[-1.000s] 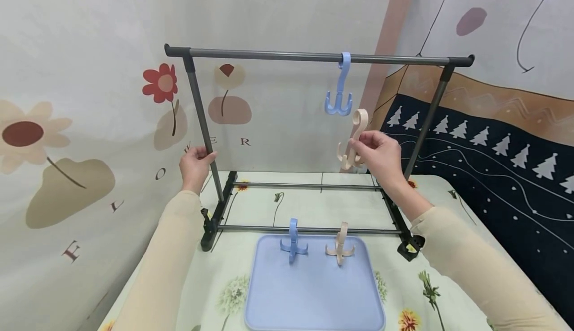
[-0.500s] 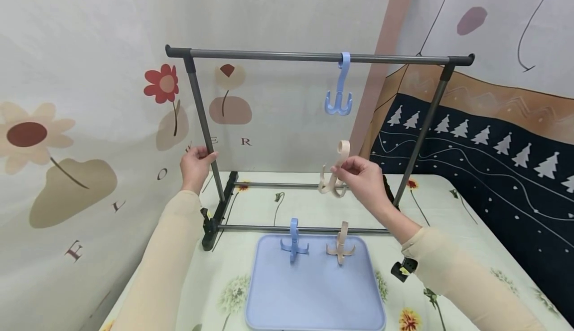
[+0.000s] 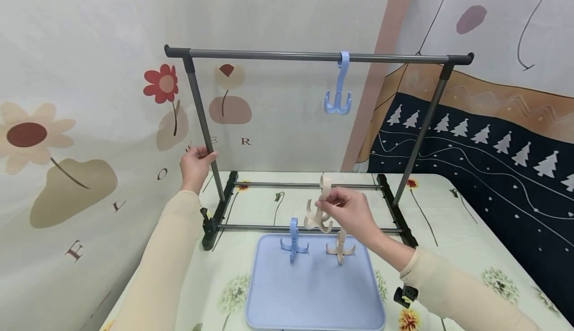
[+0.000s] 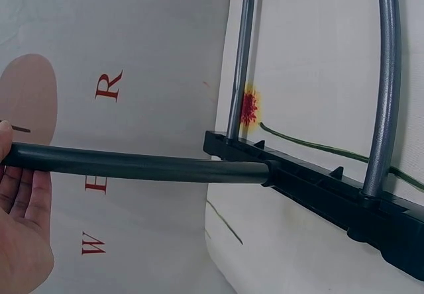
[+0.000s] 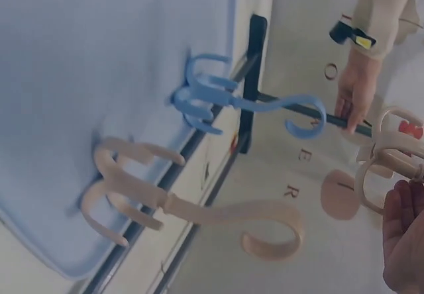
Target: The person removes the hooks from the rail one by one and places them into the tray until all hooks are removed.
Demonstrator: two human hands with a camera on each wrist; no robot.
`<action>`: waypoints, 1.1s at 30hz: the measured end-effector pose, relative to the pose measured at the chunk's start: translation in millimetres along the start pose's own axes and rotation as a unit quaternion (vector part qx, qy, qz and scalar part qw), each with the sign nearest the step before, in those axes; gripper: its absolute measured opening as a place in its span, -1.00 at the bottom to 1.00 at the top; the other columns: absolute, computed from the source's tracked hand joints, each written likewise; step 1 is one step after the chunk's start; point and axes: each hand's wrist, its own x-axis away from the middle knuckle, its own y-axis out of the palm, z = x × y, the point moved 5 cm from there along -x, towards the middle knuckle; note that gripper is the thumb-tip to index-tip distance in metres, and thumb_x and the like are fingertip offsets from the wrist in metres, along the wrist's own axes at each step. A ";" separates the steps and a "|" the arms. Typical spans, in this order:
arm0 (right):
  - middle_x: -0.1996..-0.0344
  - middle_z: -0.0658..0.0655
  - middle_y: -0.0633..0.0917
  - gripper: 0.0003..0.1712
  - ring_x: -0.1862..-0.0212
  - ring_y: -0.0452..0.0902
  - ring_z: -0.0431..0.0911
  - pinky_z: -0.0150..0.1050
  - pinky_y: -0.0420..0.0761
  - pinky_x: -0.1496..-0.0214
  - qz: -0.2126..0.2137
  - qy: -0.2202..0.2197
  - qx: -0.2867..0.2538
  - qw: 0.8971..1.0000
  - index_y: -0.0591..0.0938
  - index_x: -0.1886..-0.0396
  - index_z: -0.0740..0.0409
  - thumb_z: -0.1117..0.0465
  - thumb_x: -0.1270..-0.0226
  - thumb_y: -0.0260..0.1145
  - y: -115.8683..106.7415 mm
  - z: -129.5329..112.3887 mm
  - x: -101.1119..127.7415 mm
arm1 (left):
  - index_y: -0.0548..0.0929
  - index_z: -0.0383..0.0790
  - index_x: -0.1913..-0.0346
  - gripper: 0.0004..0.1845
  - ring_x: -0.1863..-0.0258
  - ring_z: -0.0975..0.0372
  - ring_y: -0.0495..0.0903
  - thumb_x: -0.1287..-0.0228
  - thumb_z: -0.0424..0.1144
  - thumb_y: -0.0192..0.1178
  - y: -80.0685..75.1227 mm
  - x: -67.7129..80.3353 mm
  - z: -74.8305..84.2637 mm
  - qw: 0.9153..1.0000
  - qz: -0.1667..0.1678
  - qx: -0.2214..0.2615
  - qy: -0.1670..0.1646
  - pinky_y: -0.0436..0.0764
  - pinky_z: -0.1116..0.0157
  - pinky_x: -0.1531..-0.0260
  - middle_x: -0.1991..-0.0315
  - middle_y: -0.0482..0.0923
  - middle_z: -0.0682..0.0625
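Observation:
With thumb and fingers, my left hand (image 3: 194,168) holds the left upright (image 3: 200,106) of a grey metal rack. In the left wrist view the same upright (image 4: 146,164) lies across the fingers (image 4: 23,191). My right hand (image 3: 352,212) pinches the stem of a beige multi-prong hook (image 3: 317,219), its curved top up, low in front of the rack's bottom bars. Below it, a blue hook (image 3: 293,241) and a second beige hook (image 3: 340,248) stand at the far end of a blue tray (image 3: 314,296). Another blue hook (image 3: 338,84) hangs from the rack's top bar (image 3: 269,55).
The rack's black feet (image 3: 218,216) rest on a flowered tablecloth (image 3: 237,291), with two low crossbars joining them. Behind stands a printed cloth backdrop (image 3: 287,12). A dark cloth with white trees (image 3: 493,171) hangs at the right.
My right hand has lowered the beige hook from beneath the hanging blue hook, moving down and left toward the tray. The left hand stays on the upright.

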 end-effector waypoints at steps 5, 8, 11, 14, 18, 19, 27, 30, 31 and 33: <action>0.49 -0.07 0.73 -0.88 0.44 0.60 -0.12 -0.32 0.58 0.42 -0.022 -0.003 0.001 1.000 0.71 0.47 0.02 0.19 -0.24 0.49 16.0 15.3 12.5 | 0.53 -0.30 -0.13 -0.58 -0.07 0.05 0.50 -0.38 -0.08 0.26 0.4 -0.3 -0.2 1.000 0.001 0.001 0.000 0.42 0.06 -0.18 -0.06 0.57 -0.15; 0.48 -0.10 0.74 -0.89 0.37 0.61 -0.14 -0.31 0.61 0.35 -0.035 -0.001 0.005 0.999 0.71 0.47 0.01 0.19 -0.23 0.49 25.9 18.5 20.3 | 0.53 -0.30 -0.13 -0.57 -0.07 0.06 0.49 -0.38 -0.07 0.26 -0.4 1.5 0.5 1.000 0.003 0.001 0.001 0.42 0.07 -0.18 -0.06 0.57 -0.16; 0.45 -0.09 0.76 -0.89 0.32 0.67 -0.11 -0.31 0.64 0.30 -0.048 0.009 -0.010 0.999 0.72 0.46 0.03 0.21 -0.21 0.50 35.7 22.5 27.5 | 0.53 -0.30 -0.14 -0.57 -0.07 0.06 0.49 -0.39 -0.07 0.26 -1.2 3.1 1.6 1.000 0.002 0.001 0.002 0.41 0.08 -0.18 -0.06 0.57 -0.15; 0.46 -0.06 0.75 -0.89 0.37 0.69 -0.07 -0.31 0.65 0.36 -0.062 0.019 -0.030 0.997 0.71 0.46 0.06 0.23 -0.20 0.50 45.3 27.2 34.4 | 0.53 -0.31 -0.15 -0.56 -0.09 0.04 0.49 -0.40 -0.06 0.25 -1.7 4.6 2.8 1.000 0.000 -0.001 0.001 0.41 0.08 -0.19 -0.08 0.56 -0.16; 0.50 -0.10 0.73 -0.88 0.43 0.66 -0.15 -0.33 0.63 0.38 -0.078 0.023 -0.017 0.997 0.71 0.46 0.03 0.21 -0.20 0.50 55.6 33.1 42.9 | 0.52 -0.32 -0.17 -0.53 -0.11 0.04 0.50 -0.39 -0.05 0.24 -1.3 5.2 4.0 1.000 -0.002 -0.003 0.002 0.42 0.08 -0.20 -0.09 0.56 -0.17; 0.51 -0.11 0.73 -0.88 0.44 0.65 -0.17 -0.33 0.63 0.38 -0.081 0.021 -0.013 0.996 0.70 0.46 0.03 0.21 -0.21 0.50 57.8 34.4 44.8 | 0.52 -0.32 -0.18 -0.52 -0.11 0.04 0.50 -0.39 -0.04 0.24 -1.1 5.0 3.6 1.000 -0.002 -0.002 0.000 0.42 0.08 -0.20 -0.10 0.56 -0.17; 0.50 -0.12 0.72 -0.86 0.45 0.63 -0.25 -0.32 0.66 0.39 -0.095 -0.008 -0.009 0.995 0.68 0.46 0.03 0.30 -0.17 0.50 72.7 44.9 55.1 | 0.53 -0.29 -0.15 -0.56 -0.10 0.05 0.51 -0.38 -0.06 0.26 -0.3 2.2 1.0 1.000 0.002 0.001 -0.001 0.42 0.07 -0.19 -0.09 0.56 -0.16; 0.49 -0.11 0.72 -0.86 0.45 0.62 -0.26 -0.32 0.66 0.37 -0.101 -0.013 -0.010 0.995 0.68 0.45 0.06 0.32 -0.17 0.49 78.5 48.5 58.1 | 0.53 -0.29 -0.15 -0.56 -0.09 0.05 0.51 -0.38 -0.06 0.26 0.3 1.1 0.3 1.000 0.003 0.001 -0.002 0.43 0.07 -0.19 -0.08 0.57 -0.16; 0.49 -0.11 0.72 -0.87 0.44 0.62 -0.27 -0.33 0.66 0.37 -0.103 -0.011 -0.007 0.995 0.68 0.45 0.05 0.31 -0.18 0.49 80.6 49.9 58.9 | 0.53 -0.29 -0.14 -0.57 -0.09 0.05 0.51 -0.38 -0.06 0.26 0.4 0.8 0.1 1.000 0.003 0.001 -0.003 0.42 0.07 -0.19 -0.08 0.57 -0.15; 0.48 -0.11 0.72 -0.89 0.43 0.62 -0.28 -0.33 0.66 0.35 -0.108 -0.003 -0.008 0.994 0.68 0.43 0.07 0.30 -0.19 0.48 84.9 52.2 60.1 | 0.53 -0.28 -0.14 -0.57 -0.08 0.06 0.52 -0.38 -0.07 0.26 0.2 0.7 -0.2 1.000 0.003 0.001 -0.004 0.43 0.07 -0.18 -0.07 0.57 -0.14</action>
